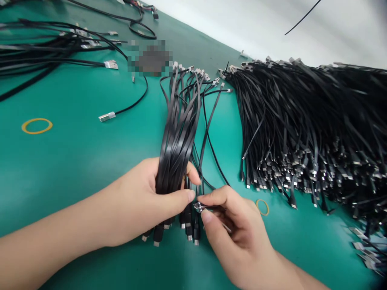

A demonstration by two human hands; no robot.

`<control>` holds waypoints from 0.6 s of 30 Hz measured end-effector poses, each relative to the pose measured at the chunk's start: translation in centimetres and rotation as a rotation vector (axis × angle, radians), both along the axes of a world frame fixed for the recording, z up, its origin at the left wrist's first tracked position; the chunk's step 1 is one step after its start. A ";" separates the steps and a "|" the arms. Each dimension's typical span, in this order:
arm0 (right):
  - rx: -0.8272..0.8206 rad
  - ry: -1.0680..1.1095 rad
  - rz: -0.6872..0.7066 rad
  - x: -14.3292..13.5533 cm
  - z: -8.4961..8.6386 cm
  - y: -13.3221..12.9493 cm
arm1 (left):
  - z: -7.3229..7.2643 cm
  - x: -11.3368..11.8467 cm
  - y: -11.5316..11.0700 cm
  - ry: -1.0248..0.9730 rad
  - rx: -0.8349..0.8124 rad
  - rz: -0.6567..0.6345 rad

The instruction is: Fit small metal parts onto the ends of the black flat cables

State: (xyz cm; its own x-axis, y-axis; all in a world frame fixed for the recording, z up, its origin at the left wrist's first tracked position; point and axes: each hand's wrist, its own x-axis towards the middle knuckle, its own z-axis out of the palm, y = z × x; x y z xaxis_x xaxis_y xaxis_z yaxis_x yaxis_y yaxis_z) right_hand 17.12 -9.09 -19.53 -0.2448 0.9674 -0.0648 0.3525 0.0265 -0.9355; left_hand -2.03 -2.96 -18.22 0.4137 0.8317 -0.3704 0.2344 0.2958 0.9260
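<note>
A bundle of flat black cables [178, 133] lies in the grasp of my left hand [151, 201], whose thumb and fingers wrap round it near the lower ends. Small metal plugs stick out below the hand, and silvery plugs fan out at the bundle's far end. Just right of the bundle, my right hand [238, 229] pinches a small shiny metal piece [198, 207] between thumb and forefinger. Dark, thin parts run back from that piece into the palm, mostly hidden by the fingers. A few loose cables [211, 141] lie beside the bundle.
A large pile of black cables [290, 121] covers the right side of the green table [90, 169]. More cables [54, 52] lie at the upper left. One yellow rubber band [36, 126] is at the left, another [262, 207] beside my right hand. A blurred-out patch sits behind the bundle.
</note>
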 end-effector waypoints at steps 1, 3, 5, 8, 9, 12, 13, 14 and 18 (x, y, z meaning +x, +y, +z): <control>0.017 -0.009 0.006 0.0 0.0 0.0 | -0.1 -0.1 0.0 -0.003 0.005 -0.008; 0.034 -0.021 0.016 0.0 0.0 0.0 | -0.3 -0.2 0.0 -0.021 0.009 -0.014; 0.037 -0.024 0.027 0.0 0.0 -0.1 | -0.4 -0.2 0.1 -0.041 -0.002 -0.015; 0.065 0.005 -0.001 0.1 -0.1 -0.4 | -0.4 -0.2 0.1 -0.052 -0.014 -0.028; 0.080 0.026 -0.024 0.2 -0.1 -0.4 | -0.4 -0.2 0.2 -0.050 -0.016 -0.031; 0.116 0.078 -0.089 0.2 -0.2 -0.3 | -0.2 -0.3 0.3 -0.049 -0.036 -0.048; 0.115 0.077 -0.093 0.1 -0.1 -0.2 | -0.2 -0.3 0.3 -0.064 -0.049 -0.059; 0.112 0.061 -0.082 -0.1 -0.1 0.0 | -0.3 -0.4 0.2 -0.089 -0.062 -0.069; 0.119 -0.071 0.004 -1.0 0.0 0.3 | -0.8 -0.5 0.2 -0.206 -0.099 -0.070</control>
